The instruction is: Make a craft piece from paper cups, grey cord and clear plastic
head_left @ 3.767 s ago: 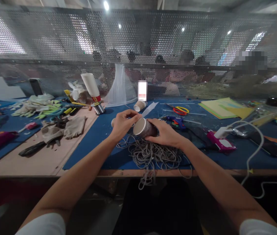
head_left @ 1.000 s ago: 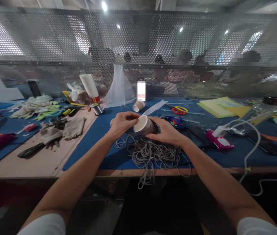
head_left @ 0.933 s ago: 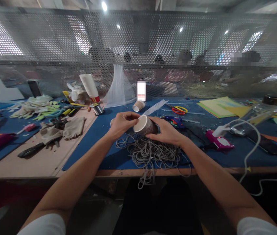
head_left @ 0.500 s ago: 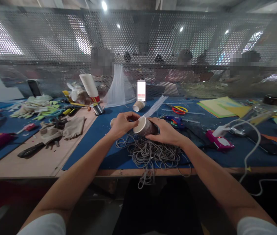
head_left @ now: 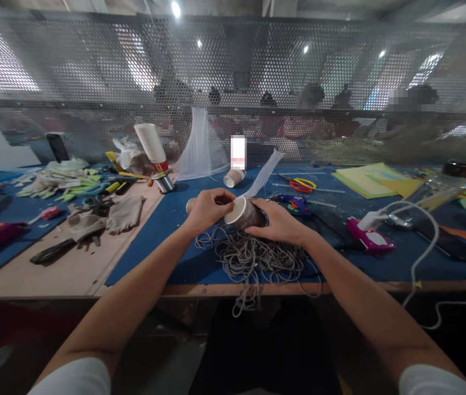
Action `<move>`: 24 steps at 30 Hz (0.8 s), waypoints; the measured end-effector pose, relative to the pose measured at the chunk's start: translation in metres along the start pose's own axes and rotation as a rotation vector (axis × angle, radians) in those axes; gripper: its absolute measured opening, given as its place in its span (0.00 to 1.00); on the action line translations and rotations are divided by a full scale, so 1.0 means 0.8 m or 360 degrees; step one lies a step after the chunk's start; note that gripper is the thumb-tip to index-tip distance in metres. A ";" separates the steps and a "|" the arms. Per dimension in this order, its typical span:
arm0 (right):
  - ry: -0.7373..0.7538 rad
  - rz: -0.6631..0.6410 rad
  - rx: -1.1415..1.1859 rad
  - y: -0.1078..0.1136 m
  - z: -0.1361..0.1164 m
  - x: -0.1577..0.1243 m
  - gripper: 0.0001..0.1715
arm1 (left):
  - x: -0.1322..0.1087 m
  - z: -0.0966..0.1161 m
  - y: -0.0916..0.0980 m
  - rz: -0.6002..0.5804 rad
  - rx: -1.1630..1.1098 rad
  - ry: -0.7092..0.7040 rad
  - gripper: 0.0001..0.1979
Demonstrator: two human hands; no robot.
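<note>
A paper cup [head_left: 239,213] lies on its side between my hands, its pale round end facing left and its side wrapped in grey cord. My right hand [head_left: 276,222] is curled around the cup's right part. At the rim of the pale end, the thumb and fingers of my left hand [head_left: 212,211] are pinched; whether cord is also between them is hidden. Below the cup spreads a tangled heap of grey cord [head_left: 257,258], with loops hanging over the table edge. Behind it rises a bundle of thin whitish strips [head_left: 264,173]. Another cup [head_left: 190,206] is partly covered by my left hand.
Farther back lies a cup [head_left: 233,178]. A stack of white cups [head_left: 149,142] leans at back left, near work gloves [head_left: 123,214]. Right of my hands are a blue glue gun [head_left: 292,204], scissors [head_left: 302,185] and a magenta power strip [head_left: 368,238] with a white cable.
The far end of the whitish strip bundle has risen slightly. Both hands and the cup stay in nearly the same place.
</note>
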State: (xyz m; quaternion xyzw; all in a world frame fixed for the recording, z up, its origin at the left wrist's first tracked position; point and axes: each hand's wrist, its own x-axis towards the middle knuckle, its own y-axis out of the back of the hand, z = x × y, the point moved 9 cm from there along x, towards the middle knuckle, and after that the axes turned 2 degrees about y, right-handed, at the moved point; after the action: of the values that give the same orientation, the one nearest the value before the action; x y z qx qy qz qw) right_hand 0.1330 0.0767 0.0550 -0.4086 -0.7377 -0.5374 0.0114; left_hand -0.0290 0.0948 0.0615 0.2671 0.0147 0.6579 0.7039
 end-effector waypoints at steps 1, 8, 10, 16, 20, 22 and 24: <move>0.0002 0.0012 0.0007 0.001 0.000 0.000 0.43 | 0.000 0.001 0.000 -0.0002 -0.0009 -0.0008 0.09; -0.0003 0.0017 0.0046 0.005 -0.002 0.000 0.42 | -0.001 0.005 0.002 0.0005 -0.0052 -0.0033 0.11; -0.0001 0.0019 0.0041 0.005 -0.002 0.000 0.42 | -0.001 0.004 0.002 0.0016 -0.0060 -0.0025 0.12; -0.0016 0.0030 0.0076 0.007 -0.003 0.000 0.41 | 0.000 0.005 0.004 0.0026 -0.0063 -0.0042 0.11; -0.0014 0.0026 0.0109 0.007 -0.004 0.000 0.41 | -0.001 0.007 0.002 -0.0011 -0.0094 -0.0031 0.13; -0.0014 0.0023 0.0110 0.007 -0.003 0.000 0.42 | -0.002 0.008 0.003 0.0010 -0.0077 -0.0037 0.13; -0.0014 0.0019 0.0103 0.006 -0.002 -0.001 0.42 | -0.002 0.010 0.004 0.0035 -0.0040 -0.0053 0.12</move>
State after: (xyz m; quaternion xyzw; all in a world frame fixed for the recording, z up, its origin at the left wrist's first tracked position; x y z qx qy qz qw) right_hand 0.1354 0.0756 0.0590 -0.4149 -0.7522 -0.5113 0.0245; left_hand -0.0292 0.0908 0.0689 0.2693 -0.0082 0.6613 0.7000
